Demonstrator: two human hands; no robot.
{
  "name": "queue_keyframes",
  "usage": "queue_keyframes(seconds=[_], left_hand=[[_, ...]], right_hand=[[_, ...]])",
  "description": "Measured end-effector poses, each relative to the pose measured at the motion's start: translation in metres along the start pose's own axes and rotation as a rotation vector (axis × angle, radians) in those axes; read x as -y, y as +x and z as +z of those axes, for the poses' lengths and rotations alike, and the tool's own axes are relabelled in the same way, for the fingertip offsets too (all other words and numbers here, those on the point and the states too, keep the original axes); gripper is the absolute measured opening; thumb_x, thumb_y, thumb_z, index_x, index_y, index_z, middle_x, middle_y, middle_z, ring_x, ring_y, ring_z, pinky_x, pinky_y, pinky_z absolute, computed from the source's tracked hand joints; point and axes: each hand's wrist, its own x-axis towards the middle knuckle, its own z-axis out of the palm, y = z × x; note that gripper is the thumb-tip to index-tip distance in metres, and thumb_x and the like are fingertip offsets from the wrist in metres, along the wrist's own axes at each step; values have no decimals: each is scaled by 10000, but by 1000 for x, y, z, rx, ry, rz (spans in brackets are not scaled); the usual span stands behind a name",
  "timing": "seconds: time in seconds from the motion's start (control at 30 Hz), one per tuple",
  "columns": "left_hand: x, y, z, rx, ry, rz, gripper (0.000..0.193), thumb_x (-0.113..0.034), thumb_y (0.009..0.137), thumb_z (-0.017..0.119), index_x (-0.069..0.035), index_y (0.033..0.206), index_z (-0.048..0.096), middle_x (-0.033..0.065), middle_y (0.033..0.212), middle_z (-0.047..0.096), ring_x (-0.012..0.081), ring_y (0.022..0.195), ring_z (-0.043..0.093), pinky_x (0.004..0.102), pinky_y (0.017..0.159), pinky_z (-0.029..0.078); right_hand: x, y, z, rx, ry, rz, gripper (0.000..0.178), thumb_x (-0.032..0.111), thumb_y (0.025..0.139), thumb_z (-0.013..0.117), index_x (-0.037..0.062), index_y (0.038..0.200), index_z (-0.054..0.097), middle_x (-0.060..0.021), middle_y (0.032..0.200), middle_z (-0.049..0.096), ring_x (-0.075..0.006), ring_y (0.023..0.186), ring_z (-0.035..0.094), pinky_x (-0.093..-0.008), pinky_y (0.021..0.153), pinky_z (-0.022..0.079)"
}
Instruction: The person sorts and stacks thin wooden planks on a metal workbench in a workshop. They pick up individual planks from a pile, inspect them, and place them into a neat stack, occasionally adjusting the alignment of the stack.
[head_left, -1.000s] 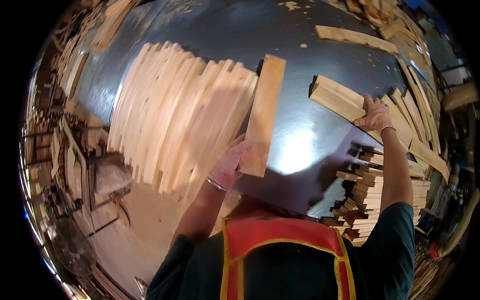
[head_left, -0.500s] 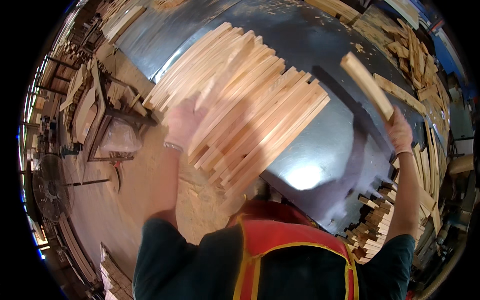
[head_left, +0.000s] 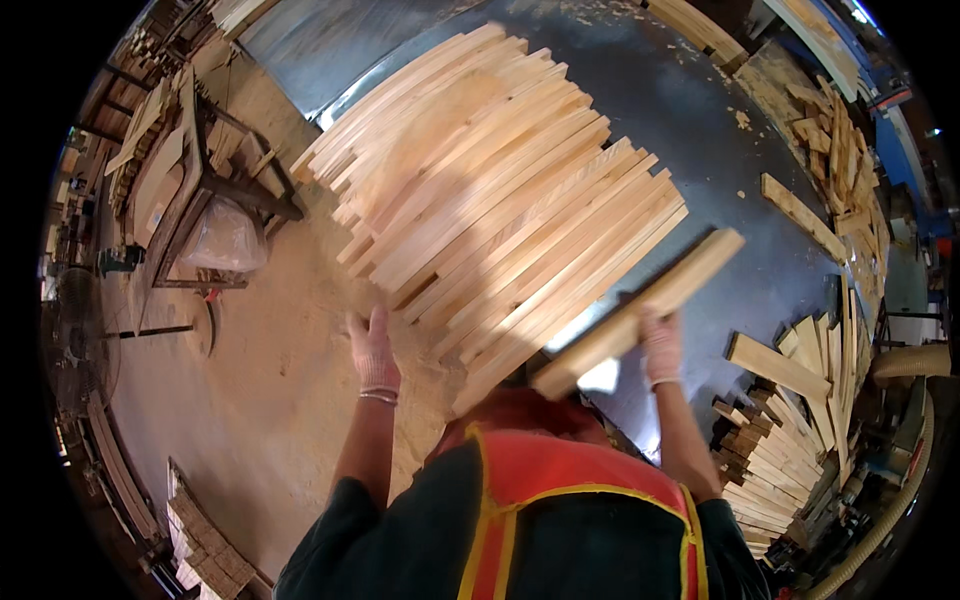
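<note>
Across the dark metal table lies a broad row of pale wooden strips, side by side with uneven ends. My right hand, in a light glove, grips a thicker wooden strip near its middle. That piece is held slanted just right of the row, roughly in line with the other strips. My left hand, also gloved, is off the near left edge of the row, over the floor. Its thumb and fingers are apart and nothing is in it.
A stack of wood pieces sits at the lower right, with a loose board above it. Scrap wood is heaped at the far right. On the left are a wooden rack holding boards and a fan.
My right hand has brought the wooden strip leftward and nearer, turning it alongside the row. My left hand has let go of a strip on the row and drawn back toward me.
</note>
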Motion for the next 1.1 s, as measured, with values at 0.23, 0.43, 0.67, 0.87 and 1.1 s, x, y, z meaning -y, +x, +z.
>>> queue_keyframes(seconds=[0.23, 0.43, 0.67, 0.87, 1.1], left_hand=[[-11, -56, 76, 72, -399, -268, 212, -373, 1051, 645, -231, 951, 524, -95, 760, 447, 71, 669, 408, 288, 585, 357], [70, -126, 44, 729, 439, 108, 370, -404, 1026, 615, -59, 1162, 625, 133, 1079, 632, 314, 1018, 604, 421, 885, 495], [-97, -103, 143, 919, 1047, 534, 777, -619, 965, 606, 41, 1374, 612, 281, 1292, 691, 418, 1231, 658, 474, 1073, 504], [-68, -93, 285, 836, 1076, 532, 959, -720, 856, 649, 35, 1444, 579, 295, 1432, 617, 404, 1332, 609, 461, 1110, 490], [-102, -147, 286, 933, 1046, 406, 994, -595, 820, 766, 11, 1550, 472, 267, 1508, 539, 416, 1405, 535, 456, 1168, 448]], right_hand=[[70, -23, 32, 137, 302, 21, 431, 295, 967, 761, 29, 1277, 622, 15, 945, 566, -107, 848, 510, -284, 777, 453], [35, 31, 4, -55, 243, -130, 498, 229, 959, 733, 3, 1362, 548, -92, 1151, 682, -192, 1055, 610, -351, 946, 513], [33, 54, -39, 225, 386, -71, 597, 323, 1006, 739, -24, 1444, 527, -131, 1248, 686, -218, 1097, 646, -354, 969, 528], [22, 69, -62, 400, 109, 0, 656, 374, 963, 792, -23, 1434, 569, -144, 1301, 690, -234, 1159, 654, -359, 994, 535], [11, 32, -79, 258, 480, 139, 630, 264, 936, 801, -20, 1446, 561, -114, 1298, 689, -254, 1154, 673, -368, 1002, 558]])
